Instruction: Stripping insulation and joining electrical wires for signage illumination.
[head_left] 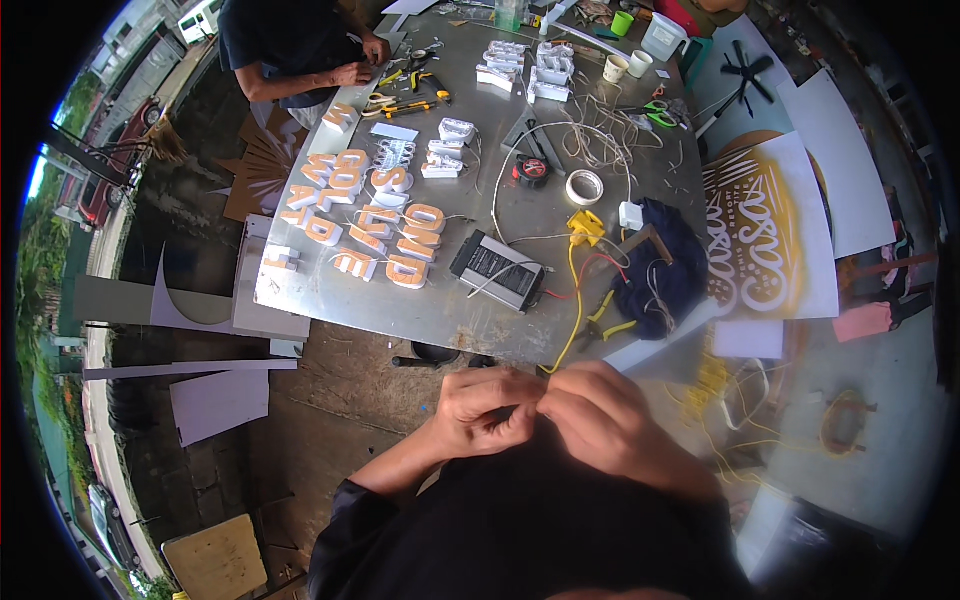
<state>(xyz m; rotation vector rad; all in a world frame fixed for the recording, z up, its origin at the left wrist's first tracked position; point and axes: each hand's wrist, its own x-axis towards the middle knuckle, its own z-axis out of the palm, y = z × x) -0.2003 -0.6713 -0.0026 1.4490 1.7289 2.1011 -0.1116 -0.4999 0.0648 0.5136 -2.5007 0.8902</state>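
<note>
Where the left hand [485, 412] and the right hand [598, 415] meet: fingertips together just off the near edge of the metal table [400, 312], in front of the dark shirt.
Left hand: fingers bent, thumb pressed against them in a pinch; whether something is grasped cannot be told, since the fingers hide it.
Right hand: fingers curled toward the left hand's fingertips, back of the hand upward; its grasp is hidden too.
Yellow cord [579, 290]: drops from the yellow socket block [586, 228] on the table's near right to the near edge, its lower stretch reaching just beside the fingertips; I cannot tell whether they hold it.
Power unit: a silver and black box [500, 272] left of the cord, with a thin red wire [592, 264] on its right side.
Near right corner: yellow-handled pliers [607, 318] beside a crumpled dark blue cloth [668, 275]; a white adapter [631, 215] lies just beyond.
Table middle: a tape roll [584, 187], with a black and red tape measure [530, 171] to its left.
Left side: rows of raised letters [418, 243], many with tan faces and white sides.
Far left: a co-worker [290, 45] in a dark top, both hands at the table's edge.
Far right: green-handled scissors [660, 114] near tangled pale wires [600, 140].
</note>
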